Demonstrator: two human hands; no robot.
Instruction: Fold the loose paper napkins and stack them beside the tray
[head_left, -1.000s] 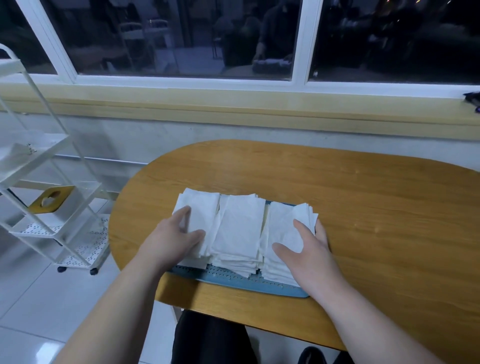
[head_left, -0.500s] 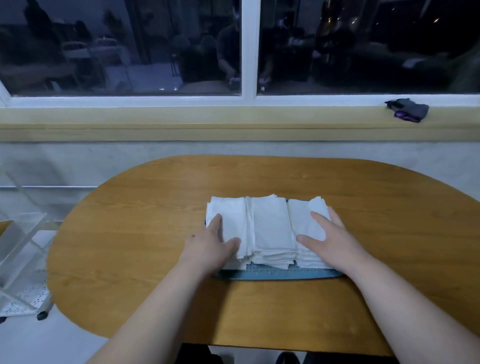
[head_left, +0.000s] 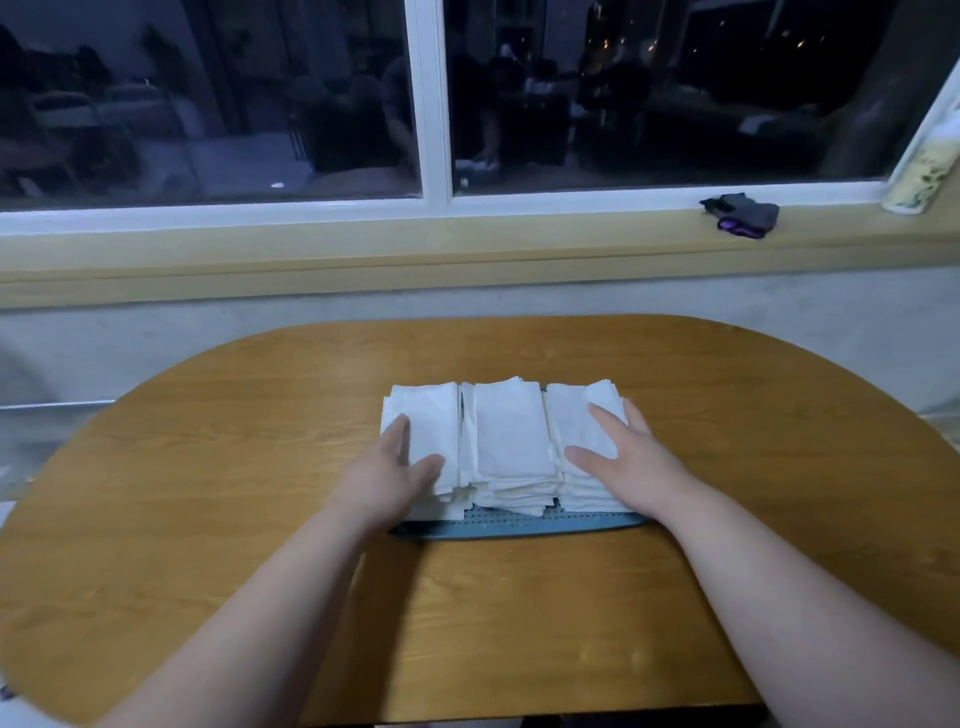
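Observation:
Three piles of white paper napkins lie side by side on a blue perforated tray (head_left: 519, 526) in the middle of the wooden table (head_left: 519, 623). My left hand (head_left: 387, 480) rests with straight fingers on the left pile (head_left: 428, 421), thumb on top of it. My right hand (head_left: 631, 462) lies flat over the right pile (head_left: 571, 415), fingers spread. The middle pile (head_left: 511, 436) is untouched between them. Only the tray's front rim shows; the napkins cover the rest.
The oval table has bare wood on both sides of the tray and in front of it. Behind it run a wall and a yellow window sill (head_left: 467, 249) with a dark folded cloth (head_left: 743, 214) at the right.
The camera has swung right, so the white rack at the left has left the view. Both hands stay on the outer napkin piles, barely shifted.

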